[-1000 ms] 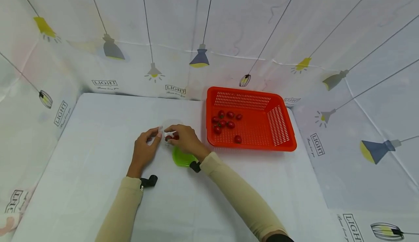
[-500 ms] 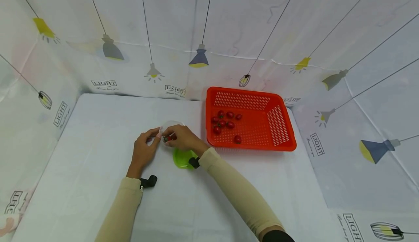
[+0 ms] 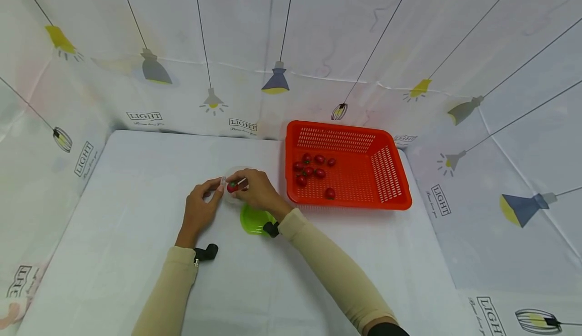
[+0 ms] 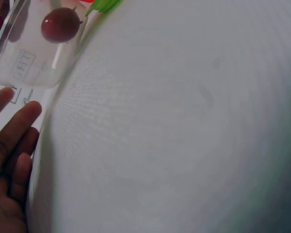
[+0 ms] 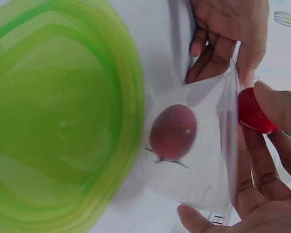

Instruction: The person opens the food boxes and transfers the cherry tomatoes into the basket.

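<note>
A small clear plastic container (image 5: 203, 174) stands on the white table, with one cherry tomato (image 5: 173, 132) seen through its wall. My left hand (image 3: 200, 207) pinches the container's left rim between thumb and finger; the other fingers are partly visible in the left wrist view. Over the container's mouth, my right hand (image 3: 254, 190) holds another cherry tomato (image 5: 254, 111) between thumb and fingers. That tomato's green stem end shows in the head view. Just in front of the container, partly below the right wrist, lies a green plastic lid (image 5: 58, 116).
To the right, a red perforated basket (image 3: 364, 184) stands near the table's back edge. Several cherry tomatoes (image 3: 308, 171) are grouped in its left half, with a single tomato (image 3: 330, 193) near its front wall. A printed white sheet (image 3: 182, 73) hangs behind the table.
My right hand dipped slightly toward the container, then rose a little with a tomato in its fingers. My left hand has stayed at the rim. The basket looks the same.
</note>
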Tool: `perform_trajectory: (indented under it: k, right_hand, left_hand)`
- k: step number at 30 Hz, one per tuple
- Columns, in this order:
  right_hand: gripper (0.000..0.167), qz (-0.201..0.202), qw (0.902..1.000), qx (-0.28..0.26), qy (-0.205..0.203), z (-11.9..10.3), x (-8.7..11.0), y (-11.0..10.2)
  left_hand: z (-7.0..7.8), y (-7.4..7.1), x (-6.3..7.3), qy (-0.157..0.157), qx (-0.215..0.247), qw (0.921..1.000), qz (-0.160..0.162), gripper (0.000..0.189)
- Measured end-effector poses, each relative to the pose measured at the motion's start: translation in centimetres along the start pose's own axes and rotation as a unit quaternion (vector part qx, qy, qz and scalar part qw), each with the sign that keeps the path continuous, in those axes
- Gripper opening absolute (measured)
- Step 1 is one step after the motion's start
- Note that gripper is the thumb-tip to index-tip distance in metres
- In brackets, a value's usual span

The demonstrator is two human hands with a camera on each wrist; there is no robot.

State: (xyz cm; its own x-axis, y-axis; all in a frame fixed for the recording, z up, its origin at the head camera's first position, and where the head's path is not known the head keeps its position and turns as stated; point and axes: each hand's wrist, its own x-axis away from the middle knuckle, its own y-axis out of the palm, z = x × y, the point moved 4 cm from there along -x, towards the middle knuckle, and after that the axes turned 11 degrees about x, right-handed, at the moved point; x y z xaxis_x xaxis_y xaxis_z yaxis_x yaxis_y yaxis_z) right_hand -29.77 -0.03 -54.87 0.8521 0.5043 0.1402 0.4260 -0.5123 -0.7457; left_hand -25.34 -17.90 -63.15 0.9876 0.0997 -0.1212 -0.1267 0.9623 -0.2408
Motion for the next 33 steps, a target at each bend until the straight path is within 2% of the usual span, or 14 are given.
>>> perform_trajectory:
  k: [7,13,24,33]
  right_hand:
    - [0.038,0.020,0.9997,-0.002,-0.012,-0.4,0.3,-0.6]
    - [0.039,0.024,0.9996,-0.015,0.005,0.2,0.3,-0.7]
    - [0.037,0.074,0.9968,-0.019,0.024,-0.2,1.1,-2.2]
    - [0.040,0.108,0.9940,0.005,-0.017,-1.6,2.2,-4.4]
  left_hand:
    - [-0.2,0.0,0.0,0.004,-0.003,1.0000,0.000,0.043]
    - [-0.3,0.1,0.0,0.006,-0.004,1.0000,0.002,0.043]
    - [0.1,0.2,0.1,0.007,-0.008,0.9999,0.001,0.044]
    - [0.1,0.1,0.2,0.001,-0.010,0.9999,-0.001,0.045]
